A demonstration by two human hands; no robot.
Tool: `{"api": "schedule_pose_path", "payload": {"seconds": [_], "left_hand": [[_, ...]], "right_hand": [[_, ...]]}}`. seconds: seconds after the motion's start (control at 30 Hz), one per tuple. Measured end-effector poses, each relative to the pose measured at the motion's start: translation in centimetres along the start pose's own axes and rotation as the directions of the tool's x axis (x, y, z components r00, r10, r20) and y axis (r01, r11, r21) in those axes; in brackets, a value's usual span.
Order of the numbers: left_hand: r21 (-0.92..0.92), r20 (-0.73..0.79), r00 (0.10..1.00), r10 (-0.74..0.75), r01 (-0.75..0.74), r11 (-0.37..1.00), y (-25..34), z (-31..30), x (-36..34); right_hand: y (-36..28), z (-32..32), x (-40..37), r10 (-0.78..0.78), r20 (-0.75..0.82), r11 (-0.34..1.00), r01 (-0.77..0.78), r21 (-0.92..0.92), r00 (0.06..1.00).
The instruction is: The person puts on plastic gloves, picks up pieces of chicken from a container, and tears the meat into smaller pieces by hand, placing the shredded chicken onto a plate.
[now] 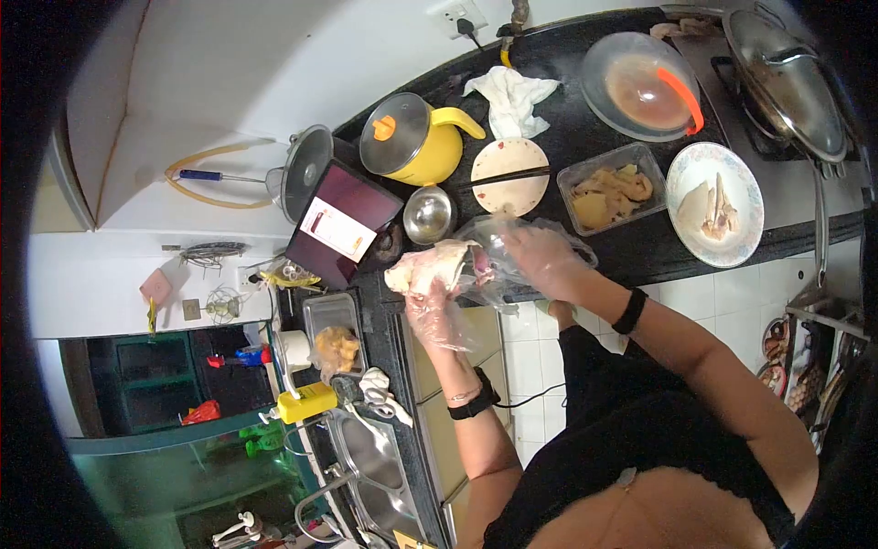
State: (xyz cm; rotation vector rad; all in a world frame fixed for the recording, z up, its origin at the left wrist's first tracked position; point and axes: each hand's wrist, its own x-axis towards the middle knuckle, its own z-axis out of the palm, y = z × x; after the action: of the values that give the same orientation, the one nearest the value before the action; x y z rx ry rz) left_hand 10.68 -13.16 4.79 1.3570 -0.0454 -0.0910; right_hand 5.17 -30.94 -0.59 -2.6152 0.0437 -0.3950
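Note:
My left hand, in a thin clear plastic glove, is closed around a pale raw chicken piece at the counter's edge. To its right is my right hand, also gloved, over a crumpled clear plastic bag. Its fingers are blurred, so their grip cannot be made out. A small pinkish-red piece shows between the hands. Just beyond them, dark chopsticks lie across a white plate. A clear tub of yellowish pieces stands beside it.
A steel bowl, yellow pot and propped tablet stand left of the plate. Rightward are a plate of bones, a translucent bowl with an orange-handled utensil and a lidded pan. The sink is lower left.

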Motion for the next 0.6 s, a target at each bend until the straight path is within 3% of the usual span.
{"api": "schedule_pose_path", "payload": {"seconds": [0.13, 0.2, 0.23, 0.3, 0.33, 0.4, 0.43, 0.5, 0.53, 0.6], "left_hand": [[-0.070, 0.081, 0.996, -0.034, 0.039, 0.997, 0.4, 0.8, -0.3], [-0.017, 0.060, 0.995, -0.083, 0.084, 0.996, 0.3, 0.7, -0.4], [-0.019, 0.058, 0.995, -0.081, 0.083, 0.996, 0.3, 0.8, -0.4], [0.038, 0.092, 0.994, -0.060, 0.057, 0.998, 0.4, 1.3, -0.5], [0.039, 0.092, 0.994, -0.062, 0.058, 0.998, 0.4, 1.4, -0.6], [0.041, 0.161, 0.987, -0.016, 0.010, 0.999, 0.3, 1.8, -0.6], [0.041, 0.163, 0.986, -0.018, 0.011, 0.999, 0.6, 2.0, -0.6], [0.029, 0.255, 0.963, -0.088, 0.083, 0.996, 1.5, 2.5, -0.9], [0.029, 0.257, 0.962, -0.088, 0.083, 0.996, 1.8, 2.9, -1.0], [-0.042, 0.244, 0.967, -0.076, 0.089, 0.995, 2.0, 3.6, -1.1]], "right_hand": [[0.4, -0.5, 0.2, -0.027, -0.012, 0.999, 0.027, 0.023, 1.000], [-0.6, -5.3, 1.3, 0.159, 0.384, 0.982, -0.185, 0.032, 0.910], [-0.6, -5.3, 1.3, 0.156, 0.384, 0.983, -0.182, 0.032, 0.910], [-0.6, -5.4, 0.9, 0.138, 0.151, 0.977, -0.159, 0.139, 0.979], [-0.6, -5.5, 0.8, 0.139, 0.152, 0.977, -0.160, 0.139, 0.979], [-0.7, -6.2, 0.7, -0.031, -0.225, 0.943, 0.102, 0.315, 0.974], [-1.0, -6.7, 0.8, -0.028, -0.225, 0.944, 0.100, 0.315, 0.974], [-1.8, -7.6, 1.3, 0.094, 0.008, 0.834, -0.083, 0.546, 0.996], [-1.5, -7.7, 1.5, 0.095, 0.007, 0.834, -0.084, 0.546, 0.995], [-0.2, -7.9, 2.5, -0.101, 0.334, 0.723, -0.162, 0.671, 0.937]]}}
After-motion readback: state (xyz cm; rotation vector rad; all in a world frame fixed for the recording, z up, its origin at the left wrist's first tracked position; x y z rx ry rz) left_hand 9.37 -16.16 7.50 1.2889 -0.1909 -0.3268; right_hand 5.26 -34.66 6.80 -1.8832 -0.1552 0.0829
